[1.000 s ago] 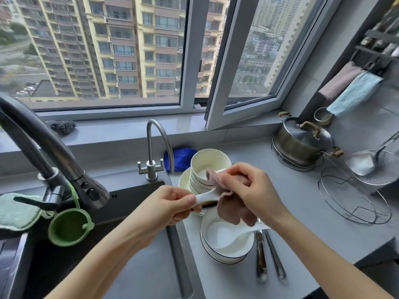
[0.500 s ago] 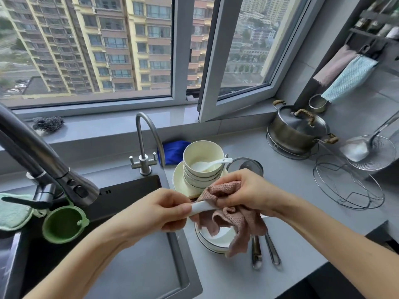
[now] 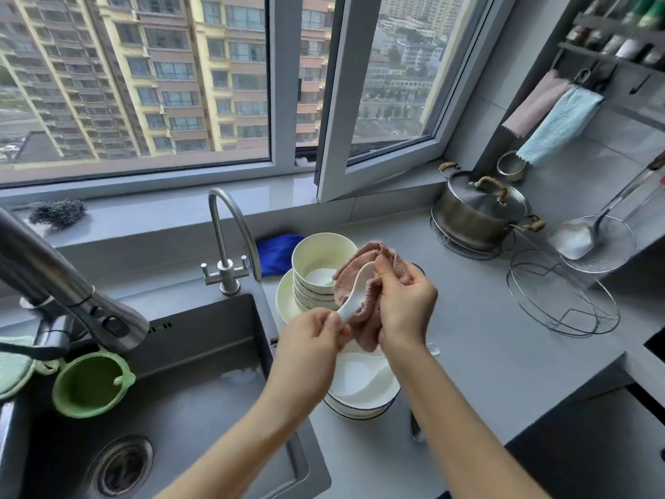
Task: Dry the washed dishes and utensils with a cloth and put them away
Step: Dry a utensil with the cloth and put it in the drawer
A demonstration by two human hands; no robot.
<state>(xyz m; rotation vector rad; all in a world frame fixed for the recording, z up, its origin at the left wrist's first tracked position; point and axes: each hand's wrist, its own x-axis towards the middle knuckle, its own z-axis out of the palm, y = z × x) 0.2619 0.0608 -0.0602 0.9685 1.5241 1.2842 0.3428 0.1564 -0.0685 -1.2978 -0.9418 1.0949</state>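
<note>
Fingers (image 3: 333, 324) hide spoon (image 3: 354, 295) handle; cloth (image 3: 360, 311) covers bowl edge.

free: counter (image 3: 478, 340) right of hands | blocked: stacked bowls (image 3: 316, 271) ahead

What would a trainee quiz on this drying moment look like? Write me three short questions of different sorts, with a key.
1. Multiple choice: what does the left hand pinch? A) a metal ladle B) the handle of the white spoon C) the faucet
2. True or false: the right hand holds the pink cloth against the spoon's bowl.
3. Fill in: the stack of cream bowls stands on the counter, to the ___ of the sink.

Key: 1 B; 2 true; 3 right
</note>
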